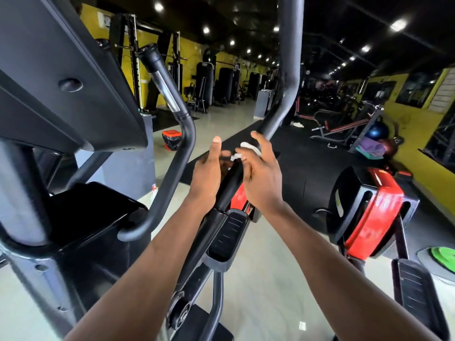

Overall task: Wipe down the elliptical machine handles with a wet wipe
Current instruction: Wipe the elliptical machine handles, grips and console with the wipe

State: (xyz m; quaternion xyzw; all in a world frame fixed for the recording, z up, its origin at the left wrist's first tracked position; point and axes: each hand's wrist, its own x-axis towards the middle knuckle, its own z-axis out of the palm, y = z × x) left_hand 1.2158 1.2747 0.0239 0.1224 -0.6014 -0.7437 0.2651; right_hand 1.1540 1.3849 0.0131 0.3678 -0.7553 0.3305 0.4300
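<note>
The elliptical's long moving handle (290, 77) is a dark grey tube that rises from the machine's pivot up past the top of the frame. My right hand (261, 178) is on its lower part, fingers curled around a crumpled white wet wipe (247, 150) pressed against the tube. My left hand (209, 173) hovers just left of the same tube, thumb up and fingers spread, holding nothing; its fingertips nearly touch the wipe. A second, fixed handle (170, 99) with a silver sensor strip curves up to the left of my hands.
The console's back (64, 77) fills the upper left. A foot pedal (227, 239) sits under my forearms. Another red-and-black machine (371, 207) stands to the right, a lined bin (172, 140) on the floor behind, with benches and weight stations further back.
</note>
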